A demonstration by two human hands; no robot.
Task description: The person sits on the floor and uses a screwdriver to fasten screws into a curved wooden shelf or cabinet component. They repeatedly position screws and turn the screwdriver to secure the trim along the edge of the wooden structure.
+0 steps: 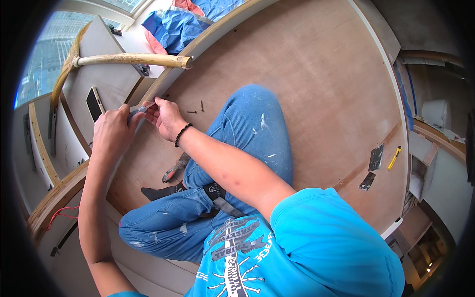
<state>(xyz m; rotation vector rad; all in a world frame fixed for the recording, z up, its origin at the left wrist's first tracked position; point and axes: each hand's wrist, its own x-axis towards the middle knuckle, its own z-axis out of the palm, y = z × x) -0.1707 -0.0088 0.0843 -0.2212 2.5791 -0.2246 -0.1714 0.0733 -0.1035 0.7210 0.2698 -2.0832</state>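
Note:
My left hand (115, 127) is closed around a small tool with a grey-blue handle (134, 113), over the pale rim (157, 89) of a wide wooden panel. Close beside it, the fingers of my right hand (167, 119) are curled at the tool's far end; what they pinch is too small to make out. A dark bead bracelet (183, 134) circles my right wrist. Two dark screws, one upright in view (202, 105) and one lying crosswise (191, 112), rest on the brown panel (326, 94) just right of my hands.
A red-and-black handled tool (174, 169) lies by my foot. A yellow utility knife (394, 158) and dark patches (376, 157) are at the right. A wooden pole (128, 60) juts over the rim, near a phone (94, 104). Blue sheeting (175, 30) lies beyond.

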